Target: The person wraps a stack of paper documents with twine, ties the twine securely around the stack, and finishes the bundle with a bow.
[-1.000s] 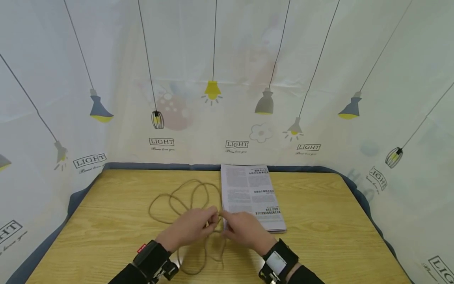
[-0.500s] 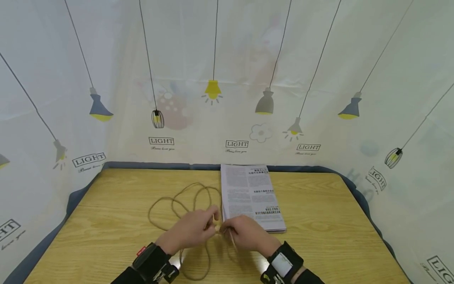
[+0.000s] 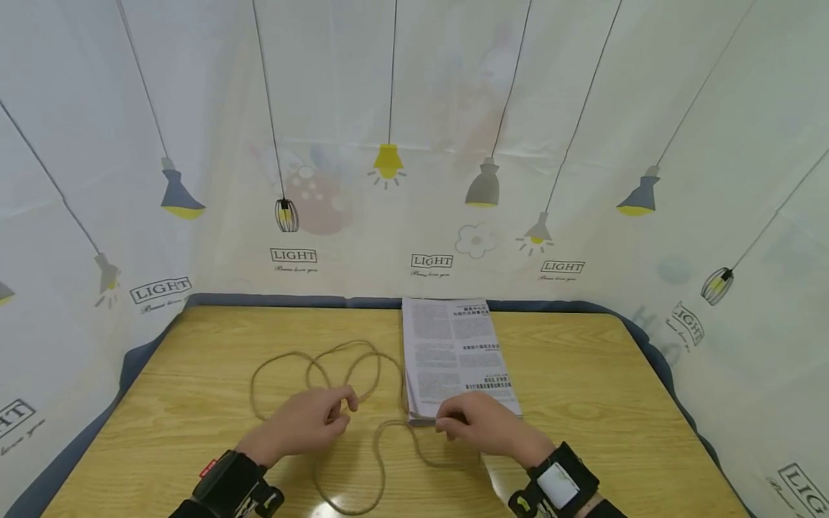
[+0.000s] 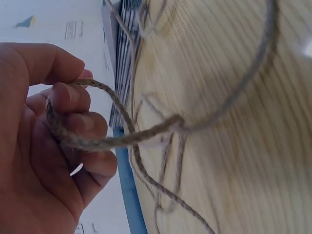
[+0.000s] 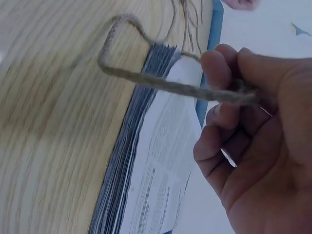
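A tan braided cord (image 3: 383, 471) lies in loose loops on the table, left of and in front of a newspaper stack (image 3: 447, 352). My left hand (image 3: 298, 424) is over the loops; in the left wrist view its curled fingers hold the cord (image 4: 114, 141), which passes across the palm and out by the thumb. My right hand (image 3: 486, 424) hovers at the front edge of the papers. In the right wrist view, it pinches the cord (image 5: 180, 87) near one end, and a stretch runs off to the left. The very tip is hidden in the fingers.
The wooden table (image 3: 602, 388) has a blue-grey edging (image 3: 272, 301) at its back. Behind it hangs a pale curtain (image 3: 363, 237) printed with lamps. Black straps with small cameras sit on both wrists.
My hands were together at the middle, working on the cord. They have since moved apart, left hand to the left and right hand to the right, the cord's loops shifting leftward.
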A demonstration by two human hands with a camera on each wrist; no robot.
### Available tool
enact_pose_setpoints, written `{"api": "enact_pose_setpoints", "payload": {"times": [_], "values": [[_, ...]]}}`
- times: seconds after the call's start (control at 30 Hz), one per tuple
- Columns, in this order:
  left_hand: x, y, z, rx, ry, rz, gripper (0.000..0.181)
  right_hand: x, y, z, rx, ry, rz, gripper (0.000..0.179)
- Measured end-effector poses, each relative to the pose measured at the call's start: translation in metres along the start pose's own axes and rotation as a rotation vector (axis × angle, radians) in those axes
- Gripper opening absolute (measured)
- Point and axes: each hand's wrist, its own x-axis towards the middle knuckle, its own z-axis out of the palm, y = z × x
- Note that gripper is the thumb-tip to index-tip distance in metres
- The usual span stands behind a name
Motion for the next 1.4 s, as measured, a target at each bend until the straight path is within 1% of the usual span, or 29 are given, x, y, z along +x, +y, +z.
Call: {"api": "enact_pose_setpoints", "payload": {"times": [0.07, 0.13, 0.23, 0.3, 0.37, 0.43, 0.5, 0.6, 0.63, 0.7, 0.77, 0.8, 0.9, 0.97, 1.0, 1.07, 1.17, 1.33, 1.4], "values": [[-0.005, -0.006, -0.004, -0.003, 0.009, -0.019, 0.011, -0.006, 0.004, -0.005, -0.002, 0.013, -0.010, 0.019], [-0.009, -0.011, -0.009, 0.005, 0.022, -0.046, 0.011, -0.013, 0.008, -0.010, 0.007, 0.020, 0.002, 0.017], [-0.013, -0.019, -0.016, -0.003, 0.019, -0.090, 0.012, -0.021, 0.013, -0.017, 0.019, 0.028, 0.054, 0.023], [-0.016, -0.024, -0.019, -0.016, 0.010, -0.111, 0.019, -0.025, 0.015, -0.020, 0.032, 0.033, 0.101, 0.026], [-0.018, -0.029, -0.019, -0.037, -0.001, -0.122, 0.025, -0.027, 0.017, -0.022, 0.037, 0.041, 0.135, 0.024], [-0.019, -0.033, -0.017, -0.039, 0.004, -0.124, 0.026, -0.028, 0.018, -0.023, 0.035, 0.050, 0.153, 0.022], [-0.017, -0.035, -0.013, -0.025, 0.026, -0.126, 0.022, -0.028, 0.018, -0.023, 0.035, 0.062, 0.166, 0.021], [-0.012, -0.037, -0.004, 0.033, 0.084, -0.145, 0.015, -0.029, 0.018, -0.022, 0.032, 0.080, 0.171, 0.020], [-0.009, -0.037, -0.001, 0.059, 0.107, -0.161, 0.014, -0.029, 0.018, -0.021, 0.035, 0.084, 0.174, 0.020], [-0.003, -0.037, 0.007, 0.119, 0.148, -0.182, 0.018, -0.029, 0.018, -0.021, 0.042, 0.091, 0.174, 0.021], [0.002, -0.036, 0.012, 0.147, 0.163, -0.202, 0.024, -0.030, 0.018, -0.020, 0.054, 0.093, 0.173, 0.021], [0.004, -0.036, 0.015, 0.146, 0.158, -0.214, 0.029, -0.030, 0.018, -0.020, 0.058, 0.094, 0.171, 0.021], [0.006, -0.035, 0.018, 0.105, 0.093, -0.220, 0.044, -0.031, 0.020, -0.019, 0.070, 0.096, 0.163, 0.023], [0.004, -0.034, 0.018, 0.070, 0.050, -0.226, 0.049, -0.032, 0.021, -0.019, 0.073, 0.095, 0.154, 0.025], [0.003, -0.034, 0.018, 0.067, 0.038, -0.225, 0.050, -0.033, 0.021, -0.019, 0.069, 0.096, 0.148, 0.025], [0.002, -0.034, 0.018, 0.075, 0.032, -0.220, 0.045, -0.034, 0.021, -0.020, 0.067, 0.099, 0.135, 0.026], [-0.001, -0.035, 0.018, 0.108, 0.064, -0.229, 0.031, -0.036, 0.019, -0.021, 0.069, 0.099, 0.116, 0.025], [-0.005, -0.042, 0.017, 0.145, 0.104, -0.280, 0.013, -0.039, 0.014, -0.024, 0.103, 0.086, 0.093, 0.019], [-0.007, -0.048, 0.015, 0.145, 0.119, -0.296, 0.012, -0.041, 0.013, -0.026, 0.108, 0.087, 0.091, 0.017]]}}
